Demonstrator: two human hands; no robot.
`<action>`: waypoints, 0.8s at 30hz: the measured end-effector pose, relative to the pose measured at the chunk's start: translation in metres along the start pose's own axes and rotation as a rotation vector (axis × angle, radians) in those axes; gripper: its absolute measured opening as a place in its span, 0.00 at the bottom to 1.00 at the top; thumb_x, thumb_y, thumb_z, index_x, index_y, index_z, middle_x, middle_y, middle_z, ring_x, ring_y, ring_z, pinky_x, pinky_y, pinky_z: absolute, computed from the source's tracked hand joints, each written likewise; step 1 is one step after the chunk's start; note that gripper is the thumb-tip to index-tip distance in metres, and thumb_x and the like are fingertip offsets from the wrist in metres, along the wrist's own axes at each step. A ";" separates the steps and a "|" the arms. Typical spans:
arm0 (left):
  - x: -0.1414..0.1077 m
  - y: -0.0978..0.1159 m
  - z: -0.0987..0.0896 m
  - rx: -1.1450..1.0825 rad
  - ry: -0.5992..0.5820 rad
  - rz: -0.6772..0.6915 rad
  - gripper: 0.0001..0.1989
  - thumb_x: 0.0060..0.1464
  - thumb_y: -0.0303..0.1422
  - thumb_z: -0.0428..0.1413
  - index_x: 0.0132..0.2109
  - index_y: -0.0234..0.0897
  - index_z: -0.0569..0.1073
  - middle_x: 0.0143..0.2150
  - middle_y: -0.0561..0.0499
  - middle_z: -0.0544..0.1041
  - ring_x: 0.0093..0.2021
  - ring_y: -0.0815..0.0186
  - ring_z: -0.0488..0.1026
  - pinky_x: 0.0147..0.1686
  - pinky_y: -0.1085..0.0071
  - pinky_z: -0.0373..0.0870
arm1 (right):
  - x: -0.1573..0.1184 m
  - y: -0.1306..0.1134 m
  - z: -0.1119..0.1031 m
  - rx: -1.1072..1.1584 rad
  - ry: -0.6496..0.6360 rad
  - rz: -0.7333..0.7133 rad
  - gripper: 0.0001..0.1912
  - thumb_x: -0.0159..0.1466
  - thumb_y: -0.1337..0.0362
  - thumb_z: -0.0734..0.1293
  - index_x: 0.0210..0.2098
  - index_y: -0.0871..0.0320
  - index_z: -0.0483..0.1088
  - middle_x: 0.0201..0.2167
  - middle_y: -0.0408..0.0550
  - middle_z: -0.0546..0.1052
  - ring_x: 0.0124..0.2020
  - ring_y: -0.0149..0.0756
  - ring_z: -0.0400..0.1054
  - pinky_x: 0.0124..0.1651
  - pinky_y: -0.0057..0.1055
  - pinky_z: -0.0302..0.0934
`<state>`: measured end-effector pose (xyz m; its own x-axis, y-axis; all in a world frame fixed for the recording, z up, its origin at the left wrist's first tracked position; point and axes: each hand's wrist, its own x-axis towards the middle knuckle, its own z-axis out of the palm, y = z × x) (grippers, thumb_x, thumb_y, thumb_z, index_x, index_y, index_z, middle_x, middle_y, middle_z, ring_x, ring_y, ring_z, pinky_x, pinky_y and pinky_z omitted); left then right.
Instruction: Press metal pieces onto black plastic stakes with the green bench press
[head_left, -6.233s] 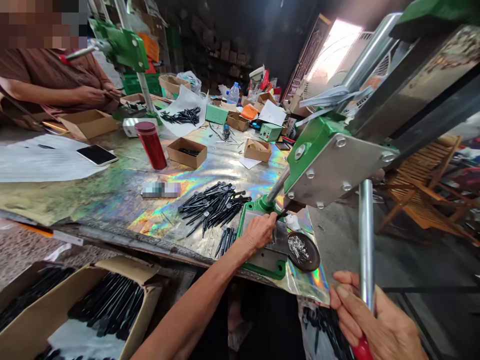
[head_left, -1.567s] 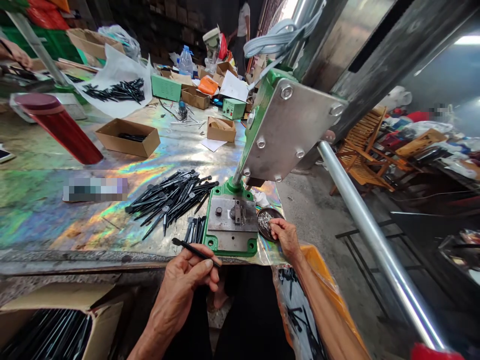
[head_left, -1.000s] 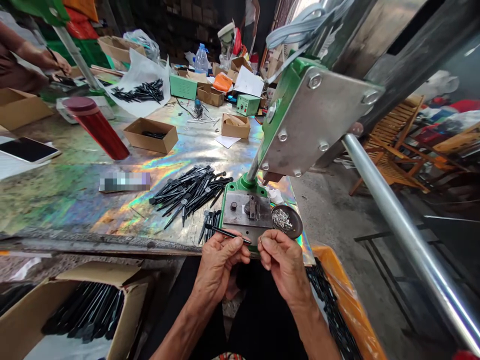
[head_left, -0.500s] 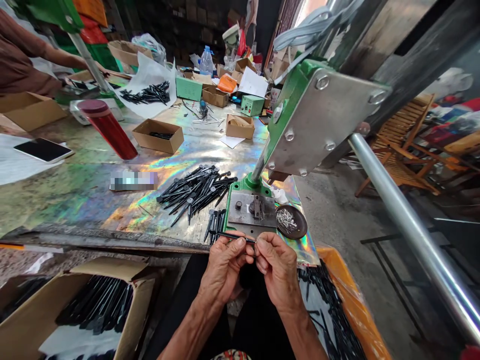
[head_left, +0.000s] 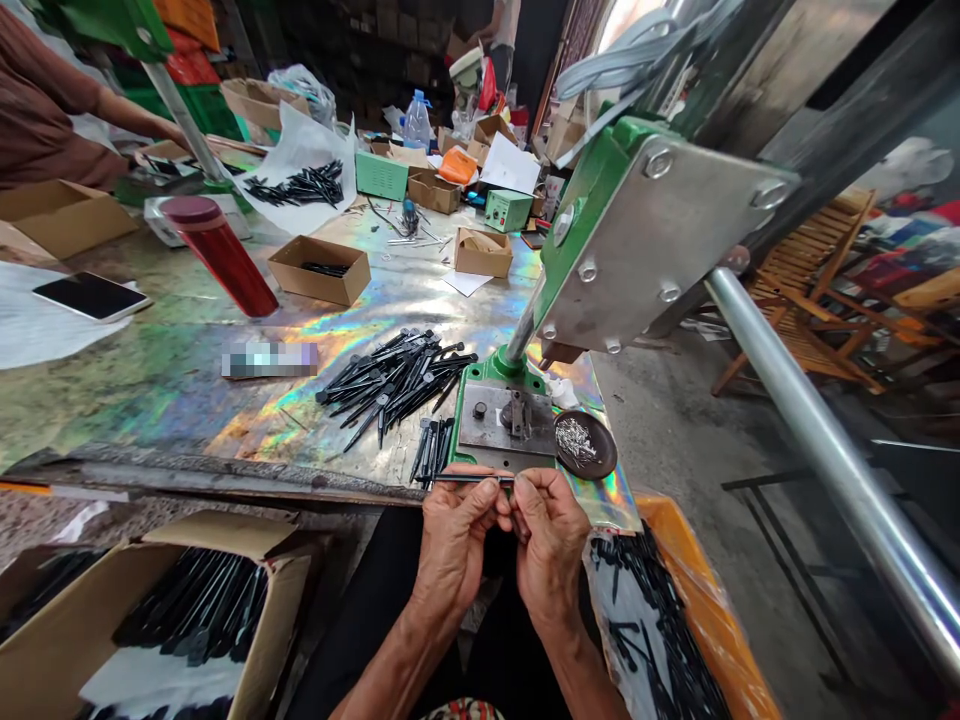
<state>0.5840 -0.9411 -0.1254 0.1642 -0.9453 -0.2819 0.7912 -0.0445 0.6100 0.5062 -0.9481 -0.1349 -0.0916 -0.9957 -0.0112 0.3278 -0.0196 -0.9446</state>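
Note:
Just in front of the press base, my left hand grips a slim black rod-like piece, which lies nearly level. My right hand is closed in a pinch at the rod's right end; its fingertips hide that end and any small part there. Beyond my hands is the steel plate of the green hand press, with a small metal fixture on it. A dark round dish of small silver pins stands to its right. To the left lie a pile of similar black pieces and a smaller bunch.
The press head and its long lever loom at the right. Below the table are a cardboard box and an orange crate, both holding black pieces. A red flask and a phone are at left, near a co-worker's arm.
The black piece has turned from a slant to nearly level. My hands have drawn slightly closer together, still meeting at its right end. The whole view has shifted a little.

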 end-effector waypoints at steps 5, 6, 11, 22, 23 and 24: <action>0.010 0.005 -0.004 0.335 0.005 0.133 0.08 0.47 0.30 0.61 0.35 0.32 0.73 0.23 0.53 0.75 0.21 0.73 0.70 0.23 0.77 0.69 | 0.005 0.000 0.001 0.098 -0.025 0.087 0.09 0.60 0.59 0.69 0.30 0.58 0.69 0.19 0.39 0.64 0.17 0.26 0.50 0.19 0.23 0.43; 0.013 0.007 -0.004 0.403 -0.001 0.155 0.08 0.48 0.31 0.60 0.36 0.32 0.74 0.24 0.53 0.76 0.21 0.72 0.70 0.24 0.77 0.69 | 0.007 0.000 0.001 0.128 -0.027 0.106 0.08 0.59 0.60 0.69 0.31 0.59 0.70 0.20 0.39 0.64 0.18 0.26 0.49 0.19 0.23 0.42; 0.034 0.012 -0.002 0.579 -0.003 0.253 0.07 0.48 0.32 0.58 0.35 0.33 0.73 0.27 0.51 0.77 0.26 0.70 0.73 0.26 0.76 0.70 | 0.011 -0.006 0.003 0.221 -0.053 0.213 0.15 0.56 0.61 0.70 0.42 0.60 0.73 0.22 0.39 0.62 0.17 0.24 0.46 0.18 0.23 0.38; 0.072 0.009 0.005 0.693 -0.063 0.287 0.05 0.47 0.32 0.57 0.33 0.36 0.69 0.24 0.55 0.72 0.23 0.70 0.70 0.24 0.76 0.68 | 0.025 0.000 -0.003 0.299 -0.066 0.282 0.17 0.54 0.62 0.71 0.43 0.60 0.73 0.23 0.41 0.64 0.18 0.24 0.46 0.19 0.21 0.39; 0.077 0.009 0.005 0.707 -0.081 0.293 0.06 0.47 0.32 0.57 0.33 0.36 0.69 0.25 0.55 0.72 0.24 0.70 0.70 0.24 0.76 0.68 | 0.025 -0.002 -0.007 0.303 -0.053 0.294 0.17 0.53 0.62 0.72 0.43 0.59 0.73 0.24 0.42 0.65 0.18 0.24 0.46 0.19 0.21 0.40; 0.082 0.009 0.005 0.720 -0.096 0.298 0.06 0.47 0.33 0.57 0.33 0.37 0.69 0.26 0.55 0.72 0.24 0.70 0.70 0.24 0.76 0.68 | 0.023 -0.005 -0.011 0.305 -0.044 0.304 0.17 0.53 0.62 0.72 0.42 0.59 0.74 0.24 0.43 0.66 0.19 0.24 0.47 0.19 0.20 0.40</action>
<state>0.6010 -1.0205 -0.1391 0.2321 -0.9726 0.0140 0.1394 0.0475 0.9891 0.4922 -0.9702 -0.1336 0.0899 -0.9631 -0.2535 0.5968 0.2559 -0.7605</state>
